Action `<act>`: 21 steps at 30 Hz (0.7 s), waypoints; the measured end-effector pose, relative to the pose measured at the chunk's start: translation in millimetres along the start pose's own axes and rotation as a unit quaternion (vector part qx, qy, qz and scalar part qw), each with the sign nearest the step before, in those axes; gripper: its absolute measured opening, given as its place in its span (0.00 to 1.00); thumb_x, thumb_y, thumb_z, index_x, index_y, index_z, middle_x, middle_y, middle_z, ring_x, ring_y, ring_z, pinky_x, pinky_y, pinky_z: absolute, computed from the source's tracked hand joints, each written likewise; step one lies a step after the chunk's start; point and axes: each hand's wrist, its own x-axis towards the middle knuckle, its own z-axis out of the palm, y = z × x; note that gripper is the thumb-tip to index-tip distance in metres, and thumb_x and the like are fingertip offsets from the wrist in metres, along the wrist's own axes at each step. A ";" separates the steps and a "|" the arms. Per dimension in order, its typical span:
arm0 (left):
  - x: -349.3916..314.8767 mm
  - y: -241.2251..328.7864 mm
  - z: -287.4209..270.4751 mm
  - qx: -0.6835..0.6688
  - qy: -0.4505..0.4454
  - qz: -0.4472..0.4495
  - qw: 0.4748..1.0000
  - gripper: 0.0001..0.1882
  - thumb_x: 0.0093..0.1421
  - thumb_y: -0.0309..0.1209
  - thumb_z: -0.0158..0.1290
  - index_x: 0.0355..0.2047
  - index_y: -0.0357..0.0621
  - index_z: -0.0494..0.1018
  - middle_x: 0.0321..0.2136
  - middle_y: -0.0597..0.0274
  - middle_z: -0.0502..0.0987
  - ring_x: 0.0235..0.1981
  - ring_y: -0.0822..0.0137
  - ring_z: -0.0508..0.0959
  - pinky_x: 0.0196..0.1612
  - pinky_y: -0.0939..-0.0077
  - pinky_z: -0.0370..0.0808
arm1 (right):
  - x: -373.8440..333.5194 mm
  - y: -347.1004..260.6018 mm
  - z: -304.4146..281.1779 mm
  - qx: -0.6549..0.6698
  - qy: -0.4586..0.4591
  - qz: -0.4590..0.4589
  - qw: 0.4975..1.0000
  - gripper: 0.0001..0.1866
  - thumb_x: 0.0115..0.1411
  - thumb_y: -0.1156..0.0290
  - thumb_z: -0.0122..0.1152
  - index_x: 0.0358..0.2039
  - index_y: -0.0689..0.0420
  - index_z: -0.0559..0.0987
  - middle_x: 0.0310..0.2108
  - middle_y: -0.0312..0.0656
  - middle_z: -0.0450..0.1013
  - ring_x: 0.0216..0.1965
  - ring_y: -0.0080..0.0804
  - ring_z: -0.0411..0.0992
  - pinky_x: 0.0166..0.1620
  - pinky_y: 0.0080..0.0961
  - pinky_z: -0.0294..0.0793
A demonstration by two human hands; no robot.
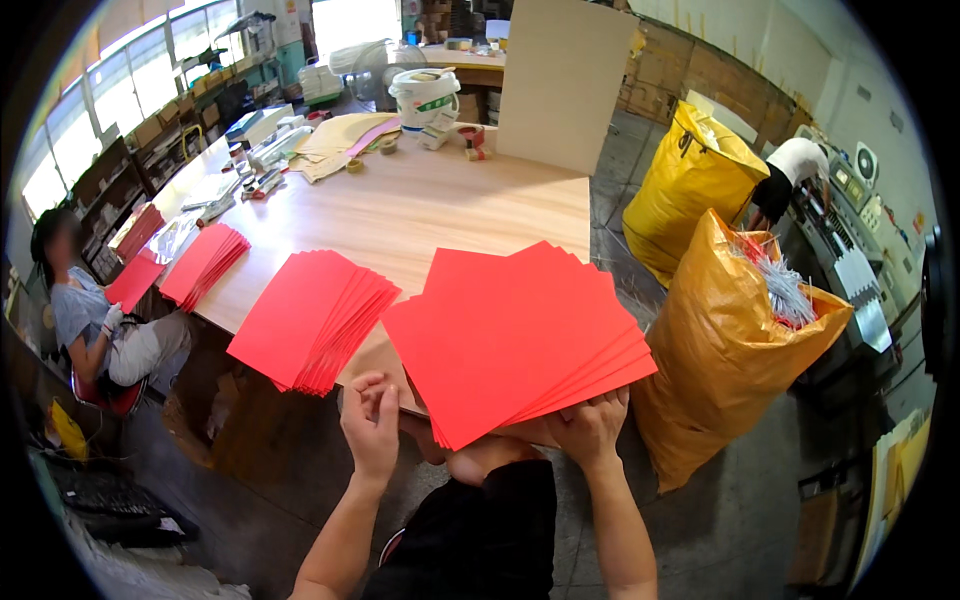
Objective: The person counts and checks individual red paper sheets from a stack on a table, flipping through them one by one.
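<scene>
The left hand is loosely curled near the table's front edge, with nothing to be seen in its half-closed fingers. The right hand is bent at the lower right edge of the near red fan; the paper covers its fingertips, so from here I can't tell whether it pinches the sheets or merely steadies them.

That fan lies right in front of the person, its sheets splayed at uneven angles and its lower corner jutting past the table. Just left of it is a middle red pile, spread in more regular steps, and further left a smaller red pile, also fanned. I'd judge those two to be spread already, and the near one spread but not evened up. Beyond them, a seated co-worker has a gloved hand near another red sheet.

How many sheets each pile holds is hard to count, and the undersides are hidden. The near fan also covers part of the table edge, and whatever lies inside the tall orange sack shows only at its mouth.
</scene>
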 end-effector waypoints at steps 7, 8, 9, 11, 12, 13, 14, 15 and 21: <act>3.6 50.6 32.6 -0.303 -0.255 -0.312 0.864 0.19 0.78 0.32 0.53 0.63 0.34 0.74 0.57 0.56 0.82 0.55 0.68 0.82 0.58 0.68 0.80 | -10.1 8.0 1.2 -0.006 -0.022 0.008 1.000 0.19 0.49 0.65 0.75 0.43 0.56 0.88 0.47 0.45 0.84 0.55 0.54 0.79 0.67 0.58 0.68; 6.1 55.7 30.1 -0.282 -0.276 -0.301 0.868 0.19 0.77 0.30 0.54 0.64 0.34 0.73 0.58 0.56 0.81 0.57 0.68 0.82 0.60 0.69 0.79 | -13.2 10.5 1.9 -0.010 -0.022 0.021 0.999 0.20 0.50 0.64 0.75 0.44 0.57 0.88 0.48 0.46 0.84 0.56 0.54 0.79 0.68 0.57 0.68; 8.4 57.0 22.0 -0.280 -0.269 -0.314 0.866 0.20 0.75 0.28 0.56 0.64 0.34 0.73 0.58 0.56 0.82 0.57 0.68 0.82 0.61 0.69 0.79 | -14.2 11.1 2.1 -0.023 -0.025 0.011 0.999 0.22 0.51 0.62 0.76 0.46 0.56 0.87 0.51 0.46 0.83 0.58 0.53 0.78 0.68 0.56 0.68; 12.8 56.4 -5.3 -0.292 -0.241 -0.286 0.880 0.21 0.75 0.27 0.56 0.65 0.33 0.73 0.57 0.55 0.82 0.56 0.68 0.83 0.61 0.69 0.80 | -9.3 9.4 2.1 -0.052 -0.023 -0.005 0.998 0.25 0.54 0.58 0.79 0.50 0.55 0.86 0.56 0.47 0.82 0.63 0.51 0.77 0.67 0.53 0.67; 14.8 53.7 -20.9 -0.299 -0.234 -0.274 0.884 0.21 0.74 0.26 0.56 0.65 0.32 0.72 0.57 0.55 0.83 0.56 0.68 0.83 0.61 0.69 0.80 | -7.1 6.4 0.5 -0.060 -0.036 -0.005 0.998 0.25 0.55 0.58 0.77 0.52 0.55 0.86 0.59 0.47 0.81 0.65 0.50 0.75 0.68 0.52 0.66; 19.7 47.4 -42.1 -0.281 -0.209 -0.253 0.902 0.21 0.74 0.25 0.56 0.64 0.31 0.73 0.56 0.54 0.83 0.54 0.65 0.85 0.58 0.66 0.83 | -4.3 2.5 -0.6 -0.066 -0.049 -0.002 0.997 0.25 0.57 0.59 0.76 0.54 0.55 0.86 0.61 0.47 0.80 0.67 0.50 0.74 0.69 0.52 0.65; 22.9 44.4 -61.3 -0.283 -0.175 -0.221 0.917 0.20 0.74 0.26 0.55 0.63 0.31 0.73 0.55 0.53 0.84 0.50 0.61 0.87 0.52 0.61 0.86 | -0.5 -1.9 -2.7 -0.074 -0.061 0.001 0.995 0.26 0.58 0.60 0.75 0.55 0.55 0.85 0.63 0.47 0.79 0.69 0.50 0.72 0.70 0.51 0.64; 29.4 33.2 -84.6 -0.274 -0.158 -0.201 0.927 0.19 0.74 0.29 0.56 0.61 0.31 0.74 0.51 0.51 0.85 0.44 0.59 0.88 0.48 0.59 0.87 | 5.6 -7.8 -7.4 -0.060 -0.066 0.000 0.996 0.25 0.62 0.60 0.72 0.59 0.54 0.85 0.66 0.46 0.77 0.70 0.49 0.71 0.71 0.49 0.63; 90.9 -27.0 -201.1 -0.257 -0.031 -0.150 0.954 0.19 0.77 0.32 0.51 0.60 0.30 0.73 0.48 0.45 0.86 0.42 0.55 0.89 0.45 0.63 0.89 | 6.2 -9.7 -9.9 -0.060 -0.070 0.003 0.996 0.26 0.64 0.58 0.69 0.61 0.54 0.84 0.67 0.45 0.77 0.70 0.49 0.71 0.72 0.48 0.61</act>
